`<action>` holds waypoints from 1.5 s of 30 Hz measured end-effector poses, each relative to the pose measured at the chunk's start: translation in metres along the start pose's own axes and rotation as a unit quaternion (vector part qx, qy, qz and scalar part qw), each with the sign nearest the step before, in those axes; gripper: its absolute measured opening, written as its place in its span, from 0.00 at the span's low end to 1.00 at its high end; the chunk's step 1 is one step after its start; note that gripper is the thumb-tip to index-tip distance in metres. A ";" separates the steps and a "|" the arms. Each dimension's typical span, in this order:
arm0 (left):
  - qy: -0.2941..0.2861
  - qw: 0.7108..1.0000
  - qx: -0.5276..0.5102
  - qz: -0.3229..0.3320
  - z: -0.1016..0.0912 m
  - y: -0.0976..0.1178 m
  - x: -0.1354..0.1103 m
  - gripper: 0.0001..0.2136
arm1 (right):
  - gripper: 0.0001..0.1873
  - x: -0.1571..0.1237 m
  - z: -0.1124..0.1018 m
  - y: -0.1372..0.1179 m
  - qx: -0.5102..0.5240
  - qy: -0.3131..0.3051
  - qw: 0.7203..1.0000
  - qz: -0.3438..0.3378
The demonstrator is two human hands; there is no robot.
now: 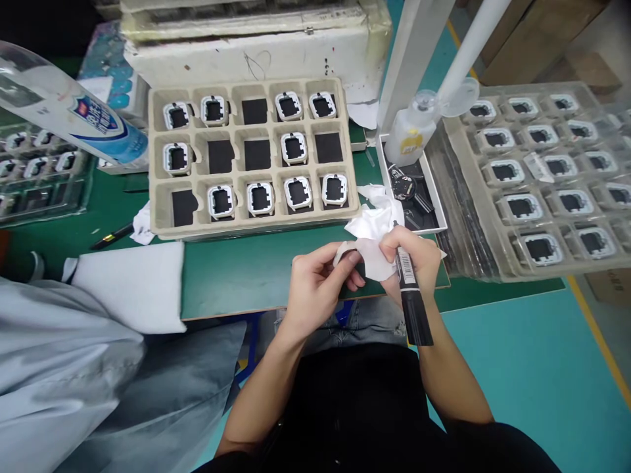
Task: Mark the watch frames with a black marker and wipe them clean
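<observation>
In the middle of the frame, my left hand [315,282] has its fingers narrowed on a pale curved part [344,253], and this part touches the white wipe [373,226]. My right hand [417,256] is closed too: it pinches the wipe, and in the same grip it holds a black marker [413,295] with the thick end pointing down toward me, probably so that the pen does not disturb the fingertips. I hold both hands over the front edge of the tabletop [236,276], I think because the beige tray [207,227] occupies much of the upper centre. In its pockets, white frames [298,192] sit apart from each other, perhaps to protect their faces; some pockets show only a dark pad. Just above my right hand, the small white box [434,190] leaves little room, and the stacked clear trays [493,230] limit the right side. More open is the green strip below the tray, until the white pad [133,282] at left, which goes over the front edge. Beyond it, a neighbour's sleeve [54,348] occupies the lower left.
</observation>
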State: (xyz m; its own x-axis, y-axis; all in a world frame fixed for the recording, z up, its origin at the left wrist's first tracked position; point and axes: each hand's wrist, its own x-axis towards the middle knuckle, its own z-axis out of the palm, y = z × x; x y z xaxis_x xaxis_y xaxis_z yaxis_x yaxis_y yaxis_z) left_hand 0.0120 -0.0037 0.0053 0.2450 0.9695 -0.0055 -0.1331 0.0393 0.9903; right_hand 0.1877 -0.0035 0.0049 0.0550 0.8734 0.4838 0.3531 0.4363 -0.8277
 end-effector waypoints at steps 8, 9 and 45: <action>0.004 0.998 0.052 0.028 0.003 0.002 0.002 0.11 | 0.15 0.003 -0.003 0.000 0.014 -0.033 0.999 0.007; 0.006 0.998 0.054 0.031 0.003 0.002 0.002 0.10 | 0.15 0.002 -0.002 0.001 0.020 -0.033 0.999 0.006; 0.034 0.994 -0.092 -0.052 0.005 0.002 0.002 0.16 | 0.25 0.004 0.004 -0.011 0.035 0.036 0.997 0.053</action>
State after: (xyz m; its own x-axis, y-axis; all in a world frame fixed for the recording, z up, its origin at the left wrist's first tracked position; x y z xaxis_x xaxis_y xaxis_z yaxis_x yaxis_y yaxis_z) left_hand 0.0168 -0.0028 0.0082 0.2020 0.9718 -0.1219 -0.2847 0.1774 0.9421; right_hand 0.1806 -0.0045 0.0149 0.1560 0.8986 0.4101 0.2750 0.3593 -0.8918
